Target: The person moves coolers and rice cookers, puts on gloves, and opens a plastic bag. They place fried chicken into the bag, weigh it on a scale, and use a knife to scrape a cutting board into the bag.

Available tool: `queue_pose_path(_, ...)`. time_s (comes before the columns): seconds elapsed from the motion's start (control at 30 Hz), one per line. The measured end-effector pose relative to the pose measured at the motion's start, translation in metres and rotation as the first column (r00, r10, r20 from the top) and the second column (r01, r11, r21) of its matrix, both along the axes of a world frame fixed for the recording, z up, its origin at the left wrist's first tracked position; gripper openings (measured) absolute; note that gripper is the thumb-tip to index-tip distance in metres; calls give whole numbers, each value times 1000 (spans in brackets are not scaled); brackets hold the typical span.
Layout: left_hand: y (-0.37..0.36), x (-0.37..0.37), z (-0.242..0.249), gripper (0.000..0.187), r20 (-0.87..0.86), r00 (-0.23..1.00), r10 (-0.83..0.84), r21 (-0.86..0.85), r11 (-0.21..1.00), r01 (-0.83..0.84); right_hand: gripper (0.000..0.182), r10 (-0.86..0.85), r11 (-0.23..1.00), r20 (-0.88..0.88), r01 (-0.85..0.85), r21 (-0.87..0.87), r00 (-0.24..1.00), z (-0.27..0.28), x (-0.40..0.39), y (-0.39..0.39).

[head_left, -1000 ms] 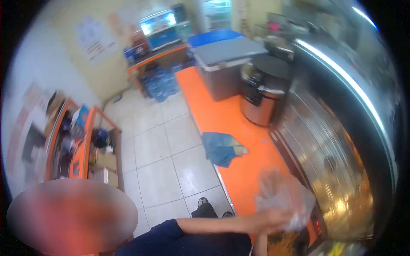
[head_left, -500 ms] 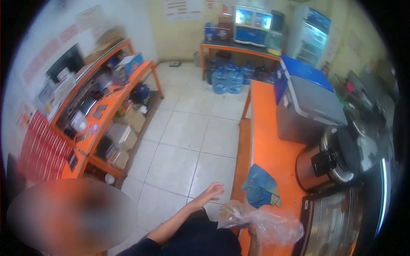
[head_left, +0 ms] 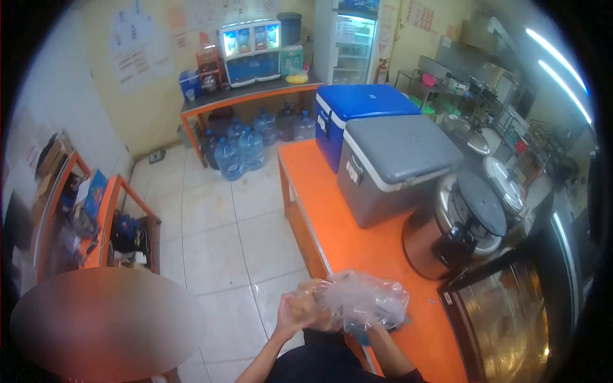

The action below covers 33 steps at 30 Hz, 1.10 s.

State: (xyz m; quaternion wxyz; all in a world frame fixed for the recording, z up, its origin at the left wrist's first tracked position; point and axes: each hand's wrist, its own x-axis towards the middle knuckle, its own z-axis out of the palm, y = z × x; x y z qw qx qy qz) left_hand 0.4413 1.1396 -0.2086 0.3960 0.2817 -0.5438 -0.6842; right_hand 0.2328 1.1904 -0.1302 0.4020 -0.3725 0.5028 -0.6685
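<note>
A clear plastic bag (head_left: 370,299) with something brownish in its left end is held in front of me, by the front edge of the orange table (head_left: 357,246). My left hand (head_left: 292,311) closes around the bag's brownish left end. On the other side, my right hand (head_left: 378,333) grips the bag from below; its fingers are partly covered by the crumpled plastic. What the brownish content is, I cannot make out. A blue cloth (head_left: 361,338) lies on the table, mostly hidden behind the bag and my right hand.
A grey cooler box (head_left: 399,150), a blue cooler box (head_left: 364,99) and a large steel cooker (head_left: 434,239) stand on the table. A dark glass-fronted case (head_left: 501,313) is at the right. Water jugs (head_left: 239,153) sit under the far table, and shelving (head_left: 121,204) lines the left.
My view has swung to the right. My left hand, free half a second ago, has come over and taken hold of the bag, which my right hand still holds.
</note>
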Motion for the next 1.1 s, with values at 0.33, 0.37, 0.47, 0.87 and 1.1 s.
queue_pose_path(0.33,-260,-48,3,72,-440,808,-392,552,592,587,32,301,952,-31,-302,-49,953,28,-61,-266)
queue_pose_path(0.37,-290,-61,14,83,-648,714,-263,611,381,694,31,341,939,-39,-342,-45,939,33,-66,-292)
queue_pose_path(0.47,-360,-76,-17,101,-684,657,-317,585,299,754,30,380,923,-45,-382,-47,924,41,-75,-367)
queue_pose_path(0.87,-713,-101,-16,91,62,941,331,-890,445,-98,23,-117,993,113,114,33,987,-27,-63,-656)
queue_pose_path(1.1,-927,-92,32,112,-157,908,-387,-240,907,345,20,-201,978,174,207,-17,964,2,-80,-850)
